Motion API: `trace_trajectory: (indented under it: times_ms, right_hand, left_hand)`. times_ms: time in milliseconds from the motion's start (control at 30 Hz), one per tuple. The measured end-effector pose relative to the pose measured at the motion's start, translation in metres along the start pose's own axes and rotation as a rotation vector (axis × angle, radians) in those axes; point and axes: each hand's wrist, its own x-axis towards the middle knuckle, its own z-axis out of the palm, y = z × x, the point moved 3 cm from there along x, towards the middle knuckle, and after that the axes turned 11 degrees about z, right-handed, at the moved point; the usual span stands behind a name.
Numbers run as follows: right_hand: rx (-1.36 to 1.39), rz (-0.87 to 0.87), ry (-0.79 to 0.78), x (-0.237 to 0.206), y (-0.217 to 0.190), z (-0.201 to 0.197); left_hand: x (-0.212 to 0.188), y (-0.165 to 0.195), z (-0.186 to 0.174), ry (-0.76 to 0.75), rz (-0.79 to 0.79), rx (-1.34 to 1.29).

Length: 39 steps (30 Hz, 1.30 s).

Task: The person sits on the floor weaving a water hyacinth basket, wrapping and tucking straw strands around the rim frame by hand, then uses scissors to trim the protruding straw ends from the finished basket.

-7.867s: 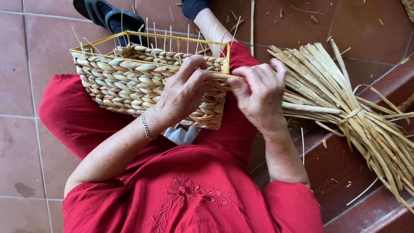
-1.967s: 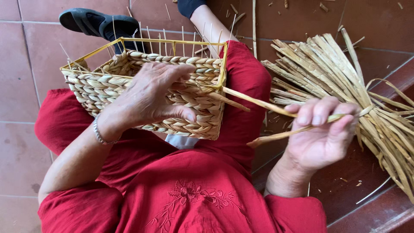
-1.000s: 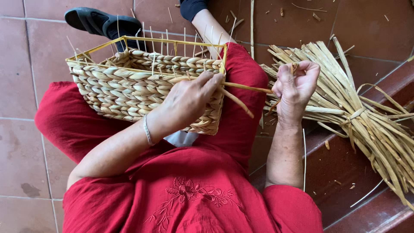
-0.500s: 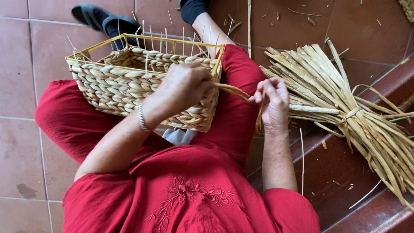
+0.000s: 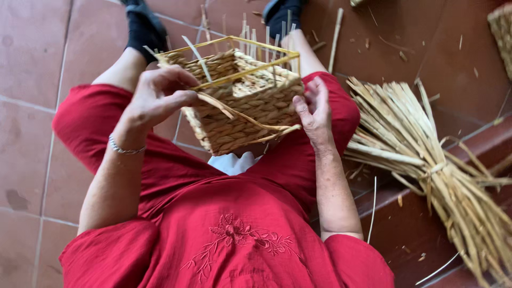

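Note:
A half-woven straw basket (image 5: pixel 250 109) on a yellow wire frame rests on my lap, turned so one corner faces me. My left hand (image 5: pixel 160 96) grips its left rim and pinches a loose straw strand (image 5: pixel 242 117) that runs across the front wall. My right hand (image 5: pixel 314 109) lies flat against the basket's right side, fingers spread, touching the strand's far end. Thin upright stakes stick out above the rim.
A tied bundle of dried straw (image 5: pixel 426 160) lies on the step to my right. Another woven basket (image 5: pixel 501 29) shows at the top right corner. My legs in red cloth and dark shoes (image 5: pixel 141 24) stretch over reddish floor tiles littered with straw bits.
The basket has been turned so a corner faces me. My right hand has moved left from the straw bundle onto the basket's side. A strand now lies across the front.

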Motion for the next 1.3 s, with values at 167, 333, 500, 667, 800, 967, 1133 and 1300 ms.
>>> trace_trajectory:
  times_ms: [167, 333, 500, 667, 800, 967, 1133, 1300]
  right_hand:
    - [0.007, 0.023, 0.033, -0.013, -0.016, 0.035]
    - [-0.093, -0.026, 0.135, -0.045, -0.038, 0.043]
    - [-0.746, -0.404, 0.295, -0.054, -0.069, 0.075]
    - [-0.726, -0.567, 0.264, -0.045, -0.114, 0.103]
    - [-0.785, -0.676, -0.011, -0.013, -0.146, 0.166]
    - [-0.843, -0.706, -0.148, 0.013, -0.167, 0.212]
    - [-0.517, -0.548, -0.174, 0.014, -0.156, 0.205]
    - [-0.641, -0.805, -0.003, -0.02, -0.152, 0.196]
  left_hand:
    - [-0.027, -0.034, -0.036, 0.074, 0.094, -0.137]
    - [-0.036, -0.047, -0.041, 0.124, 0.282, -0.051]
    - [-0.048, -0.05, -0.048, 0.063, 0.357, 0.16]
    - [-0.05, -0.035, -0.047, 0.052, 0.476, 0.4]
    - [-0.035, -0.018, -0.047, 0.084, 0.538, 0.487]
    - [-0.031, 0.001, -0.051, 0.143, 0.57, 0.581]
    - [-0.025, 0.004, -0.054, 0.231, 0.488, 0.426]
    - [-0.019, 0.002, -0.042, 0.254, 0.448, 0.434]
